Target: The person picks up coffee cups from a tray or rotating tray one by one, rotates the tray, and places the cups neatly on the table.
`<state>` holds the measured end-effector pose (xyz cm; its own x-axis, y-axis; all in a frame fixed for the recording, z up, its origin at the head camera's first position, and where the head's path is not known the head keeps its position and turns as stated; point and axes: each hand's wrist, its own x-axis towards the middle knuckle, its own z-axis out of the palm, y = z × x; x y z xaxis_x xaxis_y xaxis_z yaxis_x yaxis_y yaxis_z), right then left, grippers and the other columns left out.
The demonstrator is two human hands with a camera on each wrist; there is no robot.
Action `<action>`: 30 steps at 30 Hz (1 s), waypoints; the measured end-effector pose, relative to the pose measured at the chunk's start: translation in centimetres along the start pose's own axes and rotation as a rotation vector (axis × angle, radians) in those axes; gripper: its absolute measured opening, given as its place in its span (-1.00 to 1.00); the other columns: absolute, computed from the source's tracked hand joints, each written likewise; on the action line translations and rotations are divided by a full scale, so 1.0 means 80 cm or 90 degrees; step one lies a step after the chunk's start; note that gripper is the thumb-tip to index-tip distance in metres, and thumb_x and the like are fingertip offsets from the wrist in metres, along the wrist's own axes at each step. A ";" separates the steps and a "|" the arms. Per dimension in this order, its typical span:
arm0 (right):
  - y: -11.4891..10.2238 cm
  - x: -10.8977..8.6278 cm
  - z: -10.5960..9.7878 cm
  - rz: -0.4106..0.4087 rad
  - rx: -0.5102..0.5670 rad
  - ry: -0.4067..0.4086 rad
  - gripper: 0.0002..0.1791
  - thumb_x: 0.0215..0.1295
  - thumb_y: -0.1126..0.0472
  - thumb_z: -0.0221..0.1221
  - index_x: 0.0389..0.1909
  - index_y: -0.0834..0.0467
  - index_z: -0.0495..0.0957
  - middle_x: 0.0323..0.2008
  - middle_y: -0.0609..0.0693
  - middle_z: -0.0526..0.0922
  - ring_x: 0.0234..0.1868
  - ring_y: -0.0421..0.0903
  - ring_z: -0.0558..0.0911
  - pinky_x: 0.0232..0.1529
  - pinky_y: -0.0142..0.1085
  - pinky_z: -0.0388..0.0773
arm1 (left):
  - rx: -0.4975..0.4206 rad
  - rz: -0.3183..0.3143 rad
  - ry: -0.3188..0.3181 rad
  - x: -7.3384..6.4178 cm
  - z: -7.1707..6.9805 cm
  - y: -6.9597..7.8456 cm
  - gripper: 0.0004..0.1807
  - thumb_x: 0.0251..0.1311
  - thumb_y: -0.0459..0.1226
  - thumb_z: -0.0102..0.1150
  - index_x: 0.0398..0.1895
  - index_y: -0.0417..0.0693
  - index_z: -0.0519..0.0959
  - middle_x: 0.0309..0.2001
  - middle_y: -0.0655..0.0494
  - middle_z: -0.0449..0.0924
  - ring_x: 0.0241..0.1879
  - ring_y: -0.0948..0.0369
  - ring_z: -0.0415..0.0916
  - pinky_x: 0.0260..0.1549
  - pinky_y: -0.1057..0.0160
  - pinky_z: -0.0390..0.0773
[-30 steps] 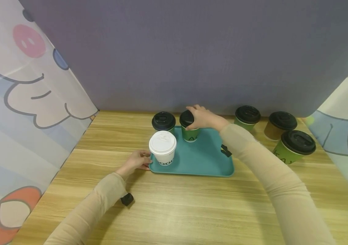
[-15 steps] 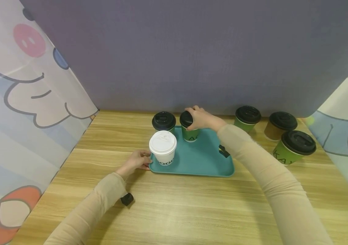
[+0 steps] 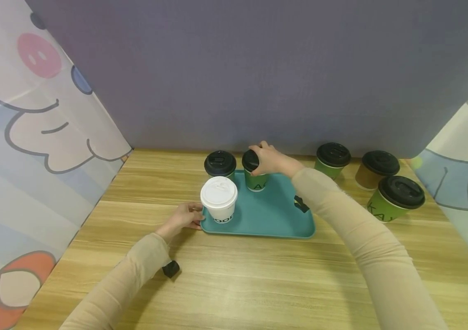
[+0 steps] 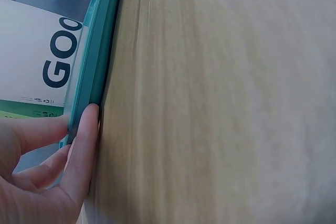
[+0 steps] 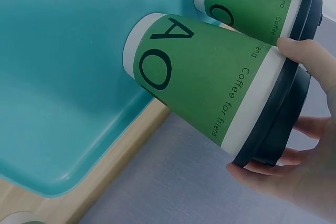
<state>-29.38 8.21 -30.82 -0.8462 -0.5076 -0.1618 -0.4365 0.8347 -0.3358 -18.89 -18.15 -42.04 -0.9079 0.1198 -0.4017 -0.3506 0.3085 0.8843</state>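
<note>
A teal tray (image 3: 273, 215) lies on the wooden table. My left hand (image 3: 182, 216) pinches its left rim, thumb and fingers on either side of the edge in the left wrist view. Toward the back of the tray, my right hand (image 3: 273, 159) grips a green paper coffee cup (image 3: 256, 182) by its black lid; the right wrist view shows this held cup (image 5: 194, 77) upright relative to the tray. A white lidded cup (image 3: 219, 199) stands at the tray's front left. Behind it is another green cup (image 3: 220, 164) with a black lid, its lower part hidden.
To the right of the tray stand two green lidded cups, one at the back (image 3: 333, 159) and one nearer (image 3: 396, 197), with a brown lidded cup (image 3: 376, 169) between them. A grey panel (image 3: 258, 78) borders the table's back; printed curtains flank both sides.
Over the last second my right hand and forearm have shifted very slightly left, still gripping the green cup's lid. The left hand, tray and other cups look unmoved.
</note>
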 end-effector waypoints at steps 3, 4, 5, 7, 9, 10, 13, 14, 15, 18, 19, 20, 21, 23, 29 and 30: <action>0.001 -0.002 -0.002 0.004 0.006 -0.003 -0.04 -0.07 0.04 0.30 0.32 0.20 0.00 0.14 0.28 0.09 0.09 0.19 0.23 -0.01 0.00 0.40 | -0.001 0.001 -0.003 0.000 -0.001 0.000 -0.50 0.05 -0.49 0.06 0.10 -0.48 0.24 -0.37 -0.12 0.47 -0.55 0.22 0.48 -0.48 0.24 0.64; 0.002 -0.002 -0.002 0.005 0.007 -0.003 -0.04 -0.07 0.04 0.30 0.32 0.20 0.00 0.14 0.28 0.09 0.09 0.19 0.23 -0.01 -0.01 0.40 | -0.002 -0.001 -0.003 0.000 -0.001 0.000 -0.50 0.05 -0.49 0.06 0.10 -0.48 0.24 -0.37 -0.11 0.47 -0.55 0.22 0.48 -0.48 0.24 0.64; 0.002 -0.003 -0.003 0.005 0.008 -0.002 -0.05 -0.07 0.04 0.29 0.31 0.20 0.01 0.14 0.28 0.09 0.09 0.19 0.23 -0.01 -0.01 0.40 | -0.002 -0.002 -0.005 0.001 -0.002 0.000 -0.50 0.05 -0.49 0.05 0.10 -0.48 0.24 -0.37 -0.12 0.47 -0.55 0.22 0.48 -0.48 0.24 0.64; 0.003 -0.005 -0.004 0.005 0.009 -0.001 -0.05 -0.07 0.05 0.30 0.31 0.20 0.01 0.13 0.28 0.10 0.09 0.19 0.24 -0.02 0.00 0.41 | 0.000 -0.003 -0.009 0.002 -0.003 -0.001 -0.51 0.05 -0.50 0.04 0.09 -0.50 0.24 -0.37 -0.12 0.48 -0.55 0.21 0.48 -0.48 0.24 0.64; 0.005 -0.007 -0.005 0.005 0.010 0.001 -0.05 -0.06 0.05 0.30 0.31 0.20 0.01 0.14 0.28 0.10 0.09 0.20 0.23 -0.03 -0.01 0.41 | 0.003 -0.004 -0.009 0.004 -0.003 -0.001 -0.52 0.05 -0.51 0.03 0.09 -0.50 0.24 -0.38 -0.13 0.48 -0.55 0.20 0.48 -0.48 0.24 0.64; 0.005 -0.008 -0.005 0.006 0.010 0.000 -0.05 -0.06 0.05 0.30 0.32 0.19 0.01 0.14 0.28 0.09 0.09 0.20 0.23 -0.03 -0.01 0.41 | 0.004 -0.004 -0.009 0.004 -0.003 -0.001 -0.52 0.05 -0.51 0.03 0.09 -0.51 0.24 -0.38 -0.13 0.47 -0.55 0.20 0.48 -0.48 0.23 0.64; 0.006 -0.013 -0.008 0.009 0.008 0.000 -0.05 -0.06 0.04 0.29 0.32 0.18 0.00 0.15 0.28 0.08 0.10 0.20 0.22 -0.04 -0.01 0.41 | 0.001 -0.004 -0.006 0.004 -0.003 -0.001 -0.51 0.05 -0.51 0.04 0.09 -0.49 0.25 -0.39 -0.11 0.47 -0.55 0.21 0.48 -0.48 0.24 0.64; 0.006 -0.014 -0.009 0.011 0.007 0.000 -0.05 -0.05 0.04 0.29 0.32 0.18 0.00 0.15 0.29 0.07 0.11 0.20 0.21 -0.03 0.00 0.41 | 0.000 -0.004 -0.004 0.004 -0.003 -0.001 -0.51 0.05 -0.50 0.05 0.09 -0.49 0.25 -0.39 -0.11 0.47 -0.55 0.22 0.48 -0.48 0.24 0.64; 0.007 -0.016 -0.010 0.012 0.004 0.000 -0.05 -0.05 0.04 0.29 0.32 0.17 0.00 0.15 0.29 0.07 0.11 0.21 0.21 -0.03 0.00 0.41 | -0.003 -0.004 -0.002 0.003 -0.002 -0.002 -0.51 0.04 -0.50 0.05 0.09 -0.48 0.25 -0.39 -0.10 0.47 -0.56 0.22 0.47 -0.48 0.24 0.64; 0.008 -0.021 -0.014 0.014 -0.004 0.004 -0.05 -0.05 0.04 0.29 0.32 0.19 0.00 0.15 0.30 0.08 0.11 0.22 0.22 -0.03 0.02 0.40 | -0.002 -0.004 0.000 0.004 -0.002 -0.002 -0.50 0.04 -0.50 0.05 0.10 -0.47 0.25 -0.39 -0.09 0.46 -0.56 0.22 0.48 -0.48 0.24 0.64; 0.009 -0.023 -0.015 0.014 -0.004 0.006 -0.05 -0.06 0.04 0.29 0.32 0.19 0.00 0.15 0.30 0.08 0.11 0.22 0.21 -0.03 0.02 0.40 | -0.001 -0.002 0.000 0.004 -0.002 -0.003 -0.50 0.04 -0.50 0.05 0.10 -0.47 0.25 -0.39 -0.09 0.46 -0.57 0.22 0.48 -0.48 0.24 0.64; 0.010 -0.024 -0.016 0.014 -0.006 0.007 -0.05 -0.05 0.04 0.29 0.32 0.20 0.00 0.14 0.30 0.08 0.11 0.22 0.21 -0.02 0.03 0.39 | -0.002 -0.003 0.003 0.004 -0.003 -0.003 -0.51 0.04 -0.50 0.05 0.09 -0.47 0.26 -0.39 -0.09 0.46 -0.57 0.22 0.48 -0.48 0.24 0.64; 0.011 -0.026 -0.017 0.015 -0.006 0.008 -0.05 -0.05 0.04 0.29 0.32 0.19 0.01 0.14 0.30 0.08 0.11 0.22 0.21 -0.02 0.03 0.39 | -0.002 -0.005 0.004 0.005 -0.003 -0.003 -0.50 0.03 -0.50 0.05 0.10 -0.46 0.26 -0.39 -0.09 0.46 -0.57 0.22 0.48 -0.48 0.24 0.64; 0.013 -0.031 -0.019 0.015 -0.008 0.010 -0.05 -0.05 0.03 0.29 0.32 0.20 0.00 0.14 0.31 0.08 0.11 0.23 0.21 -0.02 0.04 0.39 | 0.000 -0.006 0.005 0.005 -0.003 -0.004 -0.51 0.04 -0.49 0.05 0.10 -0.46 0.26 -0.38 -0.09 0.47 -0.57 0.22 0.49 -0.47 0.24 0.64; 0.022 -0.048 -0.026 0.025 -0.009 0.006 -0.05 -0.04 0.04 0.28 0.32 0.19 -0.01 0.14 0.32 0.07 0.11 0.25 0.21 -0.01 0.07 0.38 | 0.002 -0.012 0.007 0.005 -0.002 -0.004 -0.51 0.04 -0.49 0.05 0.10 -0.43 0.28 -0.37 -0.10 0.47 -0.57 0.21 0.49 -0.46 0.23 0.64; 0.023 -0.051 -0.027 0.025 -0.009 0.006 -0.05 -0.04 0.05 0.28 0.32 0.20 -0.01 0.15 0.33 0.06 0.12 0.26 0.20 -0.01 0.08 0.37 | 0.004 -0.010 0.006 0.005 -0.003 -0.004 -0.51 0.04 -0.49 0.05 0.10 -0.44 0.27 -0.37 -0.10 0.47 -0.57 0.22 0.49 -0.46 0.23 0.64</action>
<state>-27.39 12.30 -28.82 -0.8655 -0.4727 -0.1654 -0.4076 0.8568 -0.3160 -19.19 -18.39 -42.41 -0.9045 0.1059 -0.4132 -0.3632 0.3170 0.8762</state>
